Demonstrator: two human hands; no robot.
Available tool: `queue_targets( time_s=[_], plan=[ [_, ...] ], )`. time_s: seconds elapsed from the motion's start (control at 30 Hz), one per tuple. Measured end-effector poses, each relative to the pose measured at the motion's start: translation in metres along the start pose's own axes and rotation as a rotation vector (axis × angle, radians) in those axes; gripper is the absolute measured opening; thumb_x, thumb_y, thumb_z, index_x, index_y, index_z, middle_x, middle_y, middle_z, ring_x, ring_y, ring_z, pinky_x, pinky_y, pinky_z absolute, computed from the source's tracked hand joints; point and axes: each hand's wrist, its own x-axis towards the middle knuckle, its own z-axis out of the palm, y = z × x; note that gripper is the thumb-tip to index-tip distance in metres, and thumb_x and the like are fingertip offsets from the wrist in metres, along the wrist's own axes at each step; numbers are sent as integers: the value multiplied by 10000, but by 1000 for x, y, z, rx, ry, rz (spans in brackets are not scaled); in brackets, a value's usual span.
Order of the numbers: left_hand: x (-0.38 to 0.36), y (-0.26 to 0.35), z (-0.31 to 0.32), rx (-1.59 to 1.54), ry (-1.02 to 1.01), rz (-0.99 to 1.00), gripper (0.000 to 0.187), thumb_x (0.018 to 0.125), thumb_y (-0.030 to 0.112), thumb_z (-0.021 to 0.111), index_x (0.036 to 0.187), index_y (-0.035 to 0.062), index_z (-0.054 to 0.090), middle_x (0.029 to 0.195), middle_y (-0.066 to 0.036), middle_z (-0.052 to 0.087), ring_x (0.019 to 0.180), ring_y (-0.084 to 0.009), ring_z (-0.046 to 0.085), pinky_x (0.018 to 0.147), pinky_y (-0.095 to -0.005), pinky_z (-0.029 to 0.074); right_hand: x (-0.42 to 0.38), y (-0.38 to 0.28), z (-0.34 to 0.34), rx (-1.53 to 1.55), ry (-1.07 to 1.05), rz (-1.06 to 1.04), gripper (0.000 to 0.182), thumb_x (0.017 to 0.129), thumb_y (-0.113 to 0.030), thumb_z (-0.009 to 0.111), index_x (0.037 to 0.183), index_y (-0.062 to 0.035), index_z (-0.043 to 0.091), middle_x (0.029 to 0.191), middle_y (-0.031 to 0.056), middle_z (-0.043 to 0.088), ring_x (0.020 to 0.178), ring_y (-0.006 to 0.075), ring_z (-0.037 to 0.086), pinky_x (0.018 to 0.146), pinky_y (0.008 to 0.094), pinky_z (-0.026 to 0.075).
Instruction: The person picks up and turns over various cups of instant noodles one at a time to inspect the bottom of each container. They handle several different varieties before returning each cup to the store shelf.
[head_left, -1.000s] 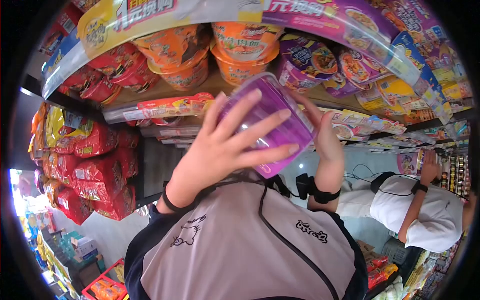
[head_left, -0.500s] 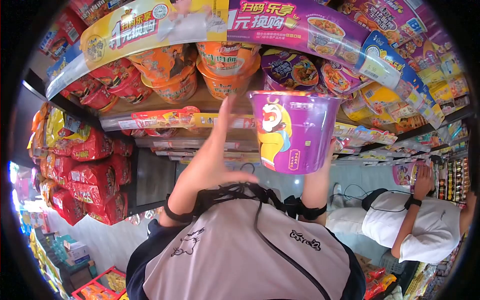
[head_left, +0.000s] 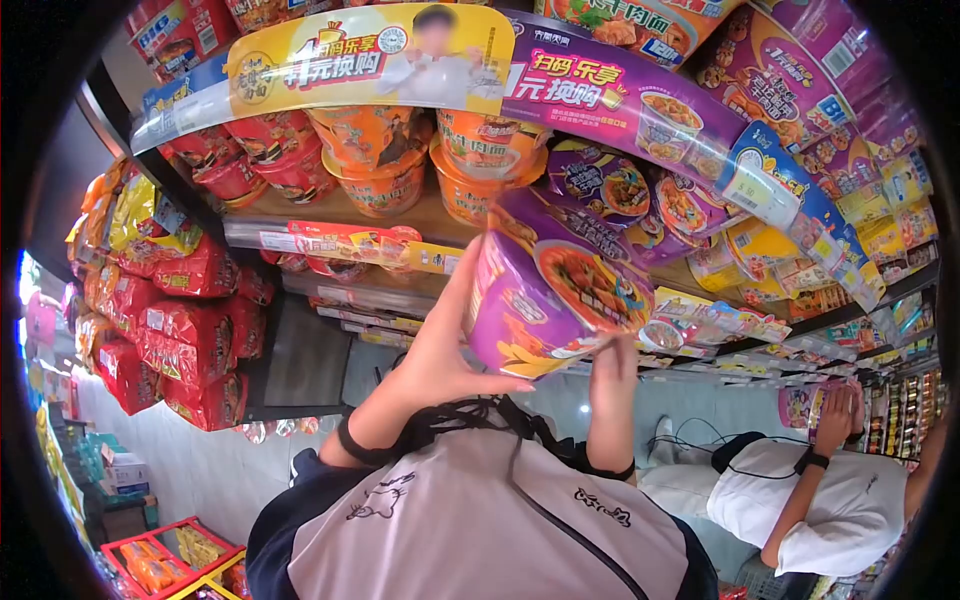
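Note:
A purple instant noodle bucket (head_left: pixel 540 300) is held in front of my chest, tilted so that its printed lid faces right and toward me. My left hand (head_left: pixel 440 350) grips its left side, the thumb along the lower edge and the fingers running up the side. My right hand (head_left: pixel 612 385) holds it from below at the lower right, with its fingertips partly hidden behind the bucket. Just beyond it, orange noodle buckets (head_left: pixel 375 190) stand stacked on the shelf beside more purple buckets (head_left: pixel 600 185).
Curved promotional strips, one yellow (head_left: pixel 370 65) and one purple (head_left: pixel 610 90), front the upper shelf. Red noodle packs (head_left: pixel 190 335) are piled at the left. At the right, another person in a white shirt (head_left: pixel 835 515) handles a purple bucket. A red-framed bin (head_left: pixel 175 560) stands at lower left.
The bucket has turned from upright to tilted, bringing its lid into view, and has moved slightly left and down. My left hand, apart from it before, now grips its side.

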Motion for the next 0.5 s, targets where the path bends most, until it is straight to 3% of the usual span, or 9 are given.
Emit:
queue_targets(
  time_s=[0.03,0.07,0.13,0.23,0.27,0.33,0.43,0.5],
  plan=[
    [0,1,1,86,14,10,1238,543,236,884,1434,-17,62,1449,-201,230,1345,-269,268,1080,-380,249,-1,1,-3,-61,-62,-21,673,782,-303,713,1295,5,405,1215,120,522,1078,198,530,936,341,421],
    [4,6,3,220,25,99,1203,534,267,882,1427,-6,123,1414,-251,279,1315,-344,323,1053,-406,295,-1,12,-6,-184,-113,-73,724,725,-285,760,1291,8,415,1216,124,528,1108,210,520,943,343,415],
    [2,-5,10,372,85,257,1201,524,287,880,1427,12,137,1411,-274,271,1305,-390,320,1042,-421,309,1,13,-2,-256,-116,-109,804,630,-271,828,1274,7,437,1194,120,547,1105,221,532,938,342,421],
    [1,-13,9,483,123,364,1186,534,298,868,1438,77,133,1423,-299,228,1299,-460,288,1034,-502,291,8,-7,12,-112,7,-51,884,513,-281,891,1239,-4,468,1126,95,587,1007,216,596,899,332,456],
    [0,-15,8,504,124,391,1179,544,294,864,1441,87,127,1429,-299,216,1304,-462,277,1035,-518,281,8,-14,20,-107,-7,-172,703,642,-232,822,1215,-9,482,1118,101,588,999,207,599,865,331,491],
    [0,-14,6,554,113,435,1159,567,280,854,1445,104,117,1440,-298,185,1315,-467,251,1037,-542,261,4,8,8,104,-22,-35,876,561,-235,874,1286,-23,429,1222,119,530,1123,228,520,965,369,417],
    [-1,-8,3,576,77,428,1125,601,250,838,1448,121,108,1458,-295,126,1327,-473,213,1044,-551,239,8,5,2,-319,15,-282,389,893,-100,527,1254,-12,410,1134,132,560,974,240,606,854,387,526],
    [-4,-6,1,502,51,353,1108,618,228,829,1449,126,104,1469,-288,89,1334,-470,192,1052,-539,233,18,-1,0,-62,109,-211,476,860,-81,572,1283,-18,364,1179,142,527,997,254,594,860,406,522]
  ],
)
